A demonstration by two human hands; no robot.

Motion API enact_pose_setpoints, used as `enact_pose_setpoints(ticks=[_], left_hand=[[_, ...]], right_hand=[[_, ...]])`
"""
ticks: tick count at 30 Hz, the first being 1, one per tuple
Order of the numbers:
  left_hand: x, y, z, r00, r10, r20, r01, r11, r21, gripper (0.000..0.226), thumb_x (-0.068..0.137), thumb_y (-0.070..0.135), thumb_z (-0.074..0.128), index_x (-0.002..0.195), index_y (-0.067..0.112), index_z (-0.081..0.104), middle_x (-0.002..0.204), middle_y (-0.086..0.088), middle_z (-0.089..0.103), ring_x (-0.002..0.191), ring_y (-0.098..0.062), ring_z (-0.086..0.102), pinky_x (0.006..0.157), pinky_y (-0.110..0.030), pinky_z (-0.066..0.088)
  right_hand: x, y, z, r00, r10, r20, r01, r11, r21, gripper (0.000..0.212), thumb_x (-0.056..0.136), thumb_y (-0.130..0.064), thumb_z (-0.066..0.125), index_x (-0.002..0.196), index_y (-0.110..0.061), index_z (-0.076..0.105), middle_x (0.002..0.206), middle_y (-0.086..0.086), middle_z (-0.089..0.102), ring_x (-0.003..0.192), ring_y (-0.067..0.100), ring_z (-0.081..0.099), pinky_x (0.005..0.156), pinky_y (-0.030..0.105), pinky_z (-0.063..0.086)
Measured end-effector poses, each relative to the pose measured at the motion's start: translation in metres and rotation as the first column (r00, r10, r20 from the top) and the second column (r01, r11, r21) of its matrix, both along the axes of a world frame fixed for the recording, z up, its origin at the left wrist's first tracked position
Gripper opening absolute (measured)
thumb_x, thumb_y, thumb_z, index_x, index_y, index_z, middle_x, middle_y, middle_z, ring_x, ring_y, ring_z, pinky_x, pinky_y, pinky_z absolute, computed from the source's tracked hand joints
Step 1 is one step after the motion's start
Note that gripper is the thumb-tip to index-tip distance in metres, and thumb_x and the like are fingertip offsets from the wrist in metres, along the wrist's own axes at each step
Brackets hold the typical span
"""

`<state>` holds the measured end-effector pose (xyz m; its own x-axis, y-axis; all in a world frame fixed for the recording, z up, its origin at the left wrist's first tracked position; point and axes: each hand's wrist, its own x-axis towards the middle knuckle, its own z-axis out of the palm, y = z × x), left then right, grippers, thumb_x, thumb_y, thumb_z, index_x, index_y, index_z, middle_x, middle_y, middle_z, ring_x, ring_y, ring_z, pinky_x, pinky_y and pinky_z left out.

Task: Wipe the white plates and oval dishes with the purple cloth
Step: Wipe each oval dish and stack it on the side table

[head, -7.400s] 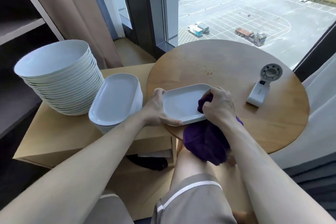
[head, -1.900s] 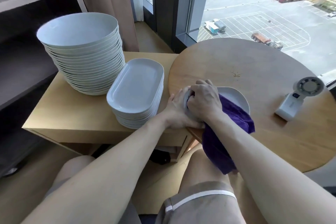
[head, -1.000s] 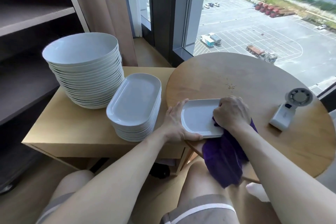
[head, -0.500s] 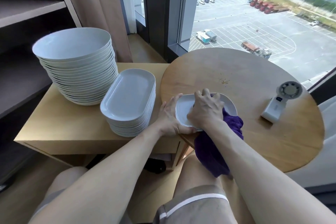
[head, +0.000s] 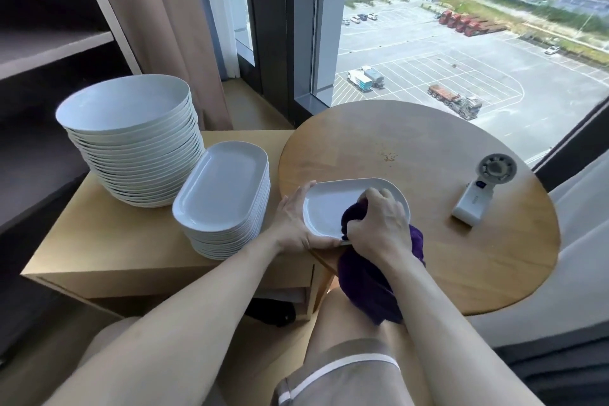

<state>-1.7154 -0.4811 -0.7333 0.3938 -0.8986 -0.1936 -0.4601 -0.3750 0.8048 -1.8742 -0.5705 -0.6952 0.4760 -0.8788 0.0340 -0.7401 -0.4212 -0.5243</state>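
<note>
Furniture: round table (head: 428, 142), wooden, lies under both hands. A low table (head: 99, 241) abuts it to the left of the left fingers (head: 298, 199). White stack of round plates (head: 131, 148) stands on the low table, well left of those fingers and farther back. Smaller stack of oval dishes (head: 220, 194) sits just beside the left hand (head: 291, 224), on its left; cannot tell whether it touches the plate stack. Single oval dish (head: 329, 204) rests at the round table's near-left edge. Left fingers curl round its left end, thumb along the near rim, gripping it. Bunched purple cloth (head: 372, 287) is clenched in the curled right fingers (head: 375, 199) and pressed onto the dish's inner face. Its loose end hangs off the table edge below the right hand (head: 379, 227). White handheld fan (head: 478, 194) lies flat, well right of the right fingers. Few crumbs (head: 389, 157) lie beyond the right fingers, apart from the dish.
</note>
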Motion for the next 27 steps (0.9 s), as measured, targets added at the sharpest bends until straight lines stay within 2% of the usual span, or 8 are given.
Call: enact_pose_setpoints(ticks=[4,7,10,13,17,20,24,27], left_hand=[[0.004,-0.003,-0.001,0.999,-0.006,0.054,0.004,0.999,0.034,0.13,0.055,0.057,0.096,0.156,0.044,0.016,0.137,0.016,0.031,0.144,-0.025,0.026,0.121,-0.05,0.029],[0.011,-0.015,0.01,0.974,-0.099,0.204,0.079,0.992,0.103,0.136,0.054,0.057,0.097,0.159,0.024,0.016,0.156,0.011,0.009,0.149,-0.02,0.018,0.124,-0.043,0.027],[0.016,-0.033,0.023,0.908,-0.23,0.351,0.152,0.96,0.237,0.138,0.053,0.063,0.094,0.156,0.014,0.018,0.15,0.006,0.015,0.144,-0.019,0.02,0.12,-0.033,0.027],[0.022,-0.041,0.027,0.891,-0.274,0.362,0.173,0.942,0.287,0.138,0.054,0.063,0.094,0.158,0.018,0.016,0.151,0.001,0.021,0.145,-0.021,0.019,0.119,-0.036,0.026],[0.028,-0.048,0.028,0.882,-0.331,0.336,0.216,0.917,0.335,0.145,0.054,0.063,0.094,0.162,0.031,0.002,0.156,0.001,0.015,0.15,-0.024,0.012,0.122,-0.043,0.025],[0.029,-0.055,0.034,0.856,-0.374,0.357,0.245,0.901,0.357,0.135,0.053,0.061,0.096,0.157,0.03,0.015,0.141,0.004,0.021,0.144,-0.02,0.02,0.118,-0.041,0.033],[0.024,-0.063,0.041,0.801,-0.41,0.436,0.253,0.892,0.375,0.131,0.05,0.062,0.095,0.152,0.019,0.025,0.141,0.003,0.024,0.138,-0.018,0.024,0.115,-0.038,0.037],[0.022,-0.063,0.042,0.806,-0.397,0.439,0.234,0.895,0.379,0.129,0.049,0.061,0.096,0.149,0.019,0.027,0.14,0.002,0.026,0.137,-0.019,0.026,0.114,-0.038,0.037]], right_hand=[[-0.004,-0.001,0.006,0.981,0.011,0.191,-0.015,1.0,0.02,0.019,0.074,-0.009,0.064,0.088,-0.022,0.059,0.095,-0.01,0.056,0.09,0.015,0.051,0.07,0.024,0.043],[0.001,-0.011,0.02,0.957,0.01,0.289,-0.026,0.998,0.052,0.02,0.072,-0.01,0.064,0.083,-0.025,0.057,0.092,-0.015,0.054,0.086,0.007,0.05,0.063,0.013,0.033],[0.002,-0.014,0.022,0.963,-0.012,0.271,-0.016,0.995,0.102,0.019,0.072,-0.011,0.065,0.083,-0.025,0.058,0.091,-0.013,0.055,0.084,0.007,0.049,0.063,0.011,0.031],[0.002,-0.012,0.019,0.97,0.016,0.244,-0.044,0.993,0.11,0.02,0.072,-0.011,0.066,0.086,-0.023,0.059,0.092,-0.011,0.055,0.084,0.009,0.05,0.064,0.013,0.033],[0.004,-0.012,0.02,0.965,0.023,0.261,-0.06,0.989,0.135,0.021,0.072,-0.009,0.067,0.089,-0.02,0.06,0.096,-0.01,0.055,0.093,0.017,0.053,0.072,0.027,0.043],[0.005,-0.012,0.019,0.963,0.015,0.269,-0.055,0.988,0.142,0.02,0.073,-0.008,0.065,0.088,-0.019,0.059,0.096,-0.009,0.055,0.095,0.019,0.053,0.077,0.032,0.047],[0.006,-0.016,0.017,0.96,-0.001,0.278,-0.036,0.991,0.128,0.019,0.072,-0.01,0.066,0.086,-0.021,0.058,0.093,-0.01,0.055,0.092,0.017,0.052,0.068,0.025,0.042],[0.005,-0.017,0.016,0.955,-0.041,0.294,0.012,0.995,0.1,0.018,0.072,-0.012,0.065,0.085,-0.023,0.059,0.091,-0.011,0.055,0.091,0.015,0.052,0.063,0.016,0.036]])
